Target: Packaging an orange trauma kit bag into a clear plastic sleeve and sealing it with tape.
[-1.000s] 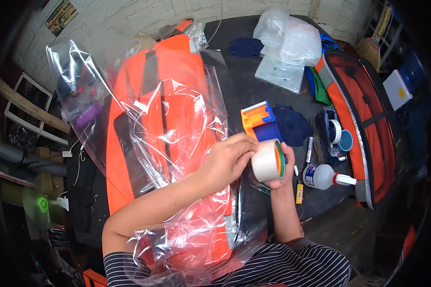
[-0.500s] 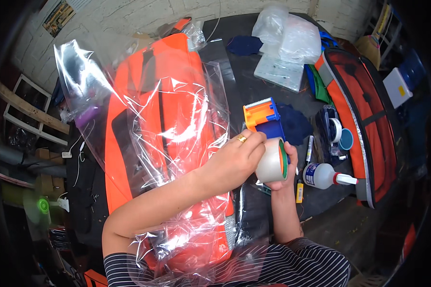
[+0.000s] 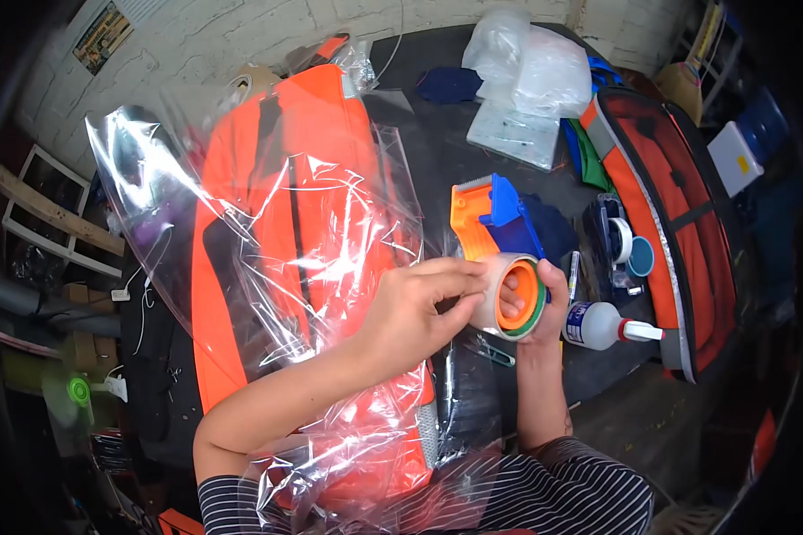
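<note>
A tape dispenser, orange and blue with a toothed metal edge, is held up over the table in my right hand. Its roll of clear tape faces left, around an orange hub; fingertips of the right hand show through the hub. My left hand reaches in from the left, thumb and fingers pinched together at the roll's surface. Whether a tape end is lifted between them is too small to see. Below the left forearm lies a bright orange and black bag under a clear plastic sleeve.
A second orange and black bag stands at the right. Near it are a white spray bottle, a marker and a turquoise ring. Folded clear plastic bags and dark blue cloth lie at the back.
The dispenser has turned, so the roll's orange hub now faces me more. My left hand's fingers have drawn back slightly to the left and pinch at the roll's side.
</note>
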{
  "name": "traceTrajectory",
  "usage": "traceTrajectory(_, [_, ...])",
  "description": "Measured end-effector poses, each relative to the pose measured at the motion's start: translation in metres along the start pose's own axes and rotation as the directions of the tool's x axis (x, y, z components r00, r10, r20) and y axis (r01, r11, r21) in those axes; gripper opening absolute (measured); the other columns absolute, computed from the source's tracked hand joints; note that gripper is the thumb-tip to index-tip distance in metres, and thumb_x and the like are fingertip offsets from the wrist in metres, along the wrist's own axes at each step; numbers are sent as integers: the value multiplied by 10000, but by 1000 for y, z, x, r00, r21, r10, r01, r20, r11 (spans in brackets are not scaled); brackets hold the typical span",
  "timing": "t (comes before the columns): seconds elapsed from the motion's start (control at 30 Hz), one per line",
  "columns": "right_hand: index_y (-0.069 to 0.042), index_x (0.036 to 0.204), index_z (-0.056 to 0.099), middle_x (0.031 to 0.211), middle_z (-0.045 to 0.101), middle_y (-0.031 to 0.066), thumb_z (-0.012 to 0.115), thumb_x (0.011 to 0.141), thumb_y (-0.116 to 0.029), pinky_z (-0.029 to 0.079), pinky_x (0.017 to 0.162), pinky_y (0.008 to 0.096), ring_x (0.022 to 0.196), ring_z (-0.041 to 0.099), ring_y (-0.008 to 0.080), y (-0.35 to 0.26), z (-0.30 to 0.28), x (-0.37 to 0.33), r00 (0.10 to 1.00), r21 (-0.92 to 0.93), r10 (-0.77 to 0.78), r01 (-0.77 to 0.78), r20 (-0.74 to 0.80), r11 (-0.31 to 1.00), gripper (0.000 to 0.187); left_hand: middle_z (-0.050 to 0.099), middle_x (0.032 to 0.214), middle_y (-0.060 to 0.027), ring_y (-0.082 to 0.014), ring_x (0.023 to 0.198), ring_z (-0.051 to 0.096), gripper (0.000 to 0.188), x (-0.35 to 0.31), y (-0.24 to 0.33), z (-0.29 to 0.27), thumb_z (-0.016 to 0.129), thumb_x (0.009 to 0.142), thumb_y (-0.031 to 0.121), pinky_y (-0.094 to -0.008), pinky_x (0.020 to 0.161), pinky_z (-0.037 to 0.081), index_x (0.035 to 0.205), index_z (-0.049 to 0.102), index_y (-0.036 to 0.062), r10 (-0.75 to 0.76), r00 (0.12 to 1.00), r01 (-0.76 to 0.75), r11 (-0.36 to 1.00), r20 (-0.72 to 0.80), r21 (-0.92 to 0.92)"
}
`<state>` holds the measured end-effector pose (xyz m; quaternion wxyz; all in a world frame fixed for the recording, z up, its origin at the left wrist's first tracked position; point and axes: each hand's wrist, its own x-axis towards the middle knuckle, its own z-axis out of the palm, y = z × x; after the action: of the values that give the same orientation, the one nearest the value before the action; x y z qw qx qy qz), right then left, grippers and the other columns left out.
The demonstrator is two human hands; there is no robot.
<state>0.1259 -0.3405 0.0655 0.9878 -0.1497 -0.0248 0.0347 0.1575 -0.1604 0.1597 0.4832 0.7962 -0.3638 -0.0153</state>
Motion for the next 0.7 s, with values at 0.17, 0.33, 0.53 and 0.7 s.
traceTrajectory(0.17, [53,951,512,722,467,48,548,846,-260,402,466,205,515,422,70,-8,3,-7,994,-145,-106,103,-11,984,332,653,1058,-164,-212,869,672,141,-5,7,0,672,770,-24,-273,719,541,908,677,-46,-23,1000,24,996,18,-82])
traceTrajectory(0.33, [122,1191,448,773,483,50,601,810,-201,392,461,184,518,419,42,-16,32,-15,964,-378,-262,256,37,890,522,657,1028,-152,-235,786,684,117,-8,9,2,670,767,-1,-273,635,545,869,658,-58,127,991,-130,989,-46,-76])
traceTrajectory(0.53, [148,1208,430,716,523,55,615,797,-188,385,456,171,501,415,28,-15,35,-14,952,-480,-305,280,27,832,562,659,1003,-151,-238,845,679,136,-12,7,-1,675,761,-15,-274,688,546,888,659,-60,33,999,-33,989,-2,-144])
traceTrajectory(0.7, [147,1199,438,703,520,51,614,797,-192,384,455,170,499,415,25,-14,36,-14,959,-432,-281,262,21,863,554,660,994,-145,-241,859,677,144,-13,4,0,677,761,-11,-287,711,551,897,661,-56,98,995,-101,988,-29,-119])
